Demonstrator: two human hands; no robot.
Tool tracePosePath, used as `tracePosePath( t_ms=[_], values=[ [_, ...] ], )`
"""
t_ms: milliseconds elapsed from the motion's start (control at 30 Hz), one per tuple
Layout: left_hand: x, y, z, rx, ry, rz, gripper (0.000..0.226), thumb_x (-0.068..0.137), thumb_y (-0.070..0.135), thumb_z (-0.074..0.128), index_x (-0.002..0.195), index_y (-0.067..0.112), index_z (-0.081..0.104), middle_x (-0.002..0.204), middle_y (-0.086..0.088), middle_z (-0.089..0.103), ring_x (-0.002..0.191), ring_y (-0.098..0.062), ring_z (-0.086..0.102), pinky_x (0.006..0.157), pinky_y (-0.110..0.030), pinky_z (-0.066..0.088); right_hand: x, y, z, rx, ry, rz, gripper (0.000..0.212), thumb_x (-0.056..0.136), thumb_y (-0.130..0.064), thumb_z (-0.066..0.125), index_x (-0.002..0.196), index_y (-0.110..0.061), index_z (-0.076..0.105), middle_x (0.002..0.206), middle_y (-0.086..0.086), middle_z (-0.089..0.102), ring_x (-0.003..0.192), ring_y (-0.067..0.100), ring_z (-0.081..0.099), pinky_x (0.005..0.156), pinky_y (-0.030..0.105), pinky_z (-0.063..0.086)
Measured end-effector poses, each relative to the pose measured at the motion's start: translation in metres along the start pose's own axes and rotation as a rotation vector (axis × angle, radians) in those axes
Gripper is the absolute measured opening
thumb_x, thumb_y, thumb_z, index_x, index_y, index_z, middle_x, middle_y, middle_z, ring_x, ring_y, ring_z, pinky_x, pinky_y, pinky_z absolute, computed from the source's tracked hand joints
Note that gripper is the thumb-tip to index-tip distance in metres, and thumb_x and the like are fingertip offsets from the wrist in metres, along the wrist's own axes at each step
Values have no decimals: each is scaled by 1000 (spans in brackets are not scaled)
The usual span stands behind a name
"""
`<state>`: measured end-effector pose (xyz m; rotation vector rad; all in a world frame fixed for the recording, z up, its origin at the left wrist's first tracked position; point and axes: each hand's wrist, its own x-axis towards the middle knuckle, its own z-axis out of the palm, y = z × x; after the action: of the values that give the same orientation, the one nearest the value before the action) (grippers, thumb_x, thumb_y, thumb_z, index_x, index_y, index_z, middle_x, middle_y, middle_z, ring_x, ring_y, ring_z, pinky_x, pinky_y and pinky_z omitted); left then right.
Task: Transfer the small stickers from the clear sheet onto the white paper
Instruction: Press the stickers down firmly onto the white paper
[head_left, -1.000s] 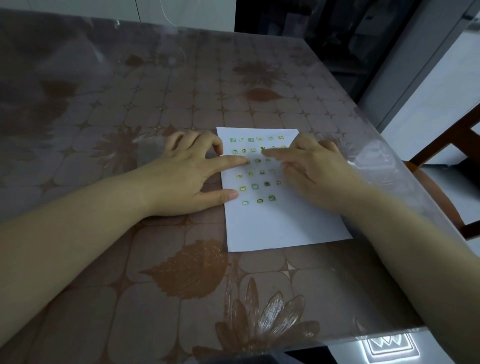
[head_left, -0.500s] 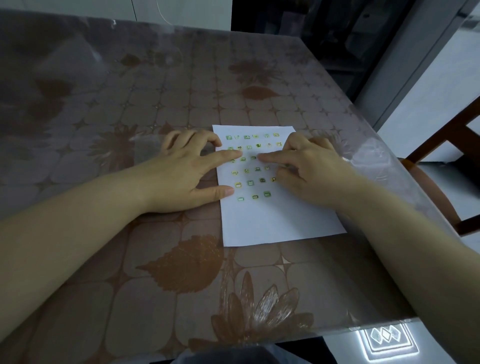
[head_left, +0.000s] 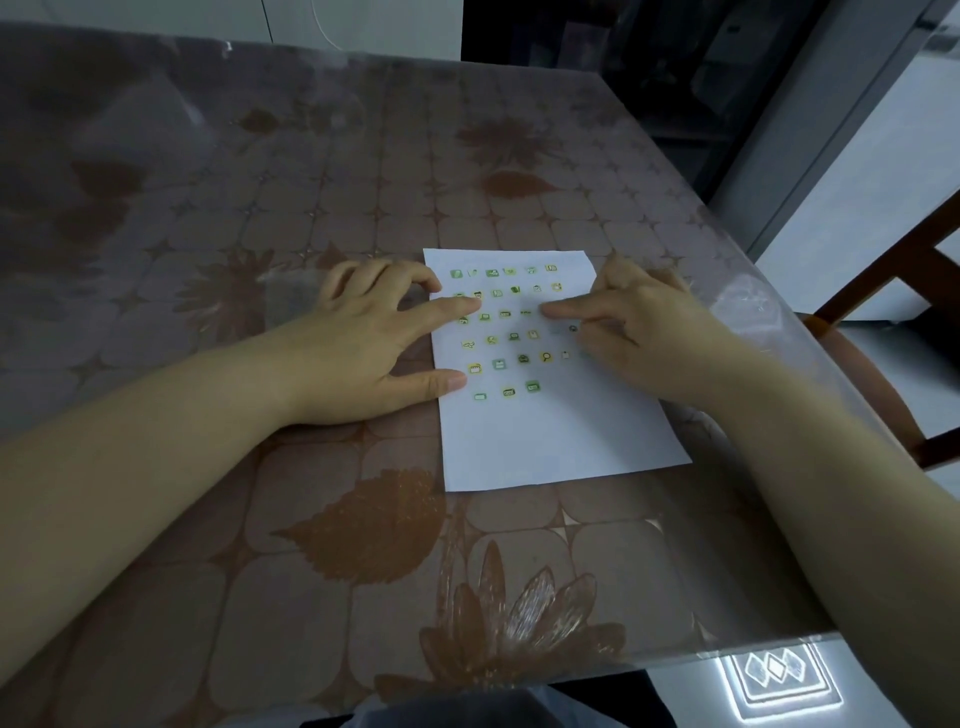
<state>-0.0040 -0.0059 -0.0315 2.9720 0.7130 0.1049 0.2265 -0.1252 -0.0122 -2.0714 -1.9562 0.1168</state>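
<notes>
- I see the white paper (head_left: 550, 431) flat on the table (head_left: 260, 545), rows of small stickers (head_left: 509, 358) on it (designs too small to read).
- Left hand (head_left: 363, 348) spread flat, holding nothing, at the paper's left edge.
- Right hand (head_left: 639, 332) presses its forefinger on the paper; other fingers curled, hiding stickers beneath.
- Clear sheet: I cannot make it out.

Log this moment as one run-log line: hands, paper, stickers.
left hand: flat, index and thumb on white paper | right hand: index pressing among stickers | stickers: rows on upper paper | lower paper: bare

White paper (head_left: 550, 436) lies flat, small green stickers (head_left: 498, 365) in rows across it.
</notes>
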Motion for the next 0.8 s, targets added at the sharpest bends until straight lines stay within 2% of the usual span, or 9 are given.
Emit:
tracePosePath(
  t_ms=[167,267,333,400,467,533,633,733,800],
  values=[
    [0,-1,-1,-4,-5,-4,78,70,78,9,142,49,10,143,6,16,130,-10,5,104,-27,-2,0,-5,-3,-66,-13,5,36,93,-21,44,124,-32,57,99,-8,40,93,6,36,110,31,12],
    [-1,1,-2,-10,-6,-1,78,69,78,8,142,49,10,144,6,16,129,-8,3,104,-26,-3,-2,-3,-2,-35,-28,-21,36,91,-27,43,124,-32,57,94,-18,37,94,1,34,111,35,12],
    [-1,1,-2,-14,-7,-5,78,70,78,9,142,49,11,144,6,16,128,-7,3,104,-26,-3,-3,1,-2,5,6,-15,37,89,-28,43,123,-32,58,85,-23,34,88,-4,31,110,35,16],
    [-1,0,-2,-14,-2,-3,78,71,78,9,143,48,11,144,5,17,129,-8,5,104,-27,-3,-2,7,-4,42,79,32,34,90,-19,48,120,-30,61,79,-18,37,73,3,35,103,30,23],
    [-1,0,-1,-9,10,4,81,71,79,9,144,43,10,144,4,18,130,-10,7,105,-28,-2,0,10,-5,55,130,48,32,89,-14,51,115,-26,65,74,-16,37,67,1,40,96,27,26],
    [-1,0,0,-12,10,-10,89,70,79,10,147,34,3,147,3,16,132,-9,6,106,-26,-2,0,9,-4,45,125,38,31,86,-20,49,112,-26,67,74,-15,37,68,1,41,98,31,28],
    [0,1,1,-21,-12,-47,99,67,81,11,146,27,-13,152,3,10,138,-11,5,108,-27,-3,0,8,1,13,97,2,42,80,-34,38,108,-28,69,78,-16,39,70,-1,41,105,36,25],
    [1,0,1,-35,-40,-61,100,66,81,12,144,27,-19,154,2,10,140,-13,6,110,-28,-4,2,7,0,-43,78,-15,29,89,-23,47,107,-24,70,79,-18,38,73,2,38,108,37,21],
    [1,0,1,-42,-46,-61,101,65,81,12,145,27,-19,154,2,10,141,-14,7,112,-30,-4,4,7,-1,-54,75,-16,28,91,-16,47,107,-23,70,82,-17,39,71,-1,39,109,36,19]
  ],
)
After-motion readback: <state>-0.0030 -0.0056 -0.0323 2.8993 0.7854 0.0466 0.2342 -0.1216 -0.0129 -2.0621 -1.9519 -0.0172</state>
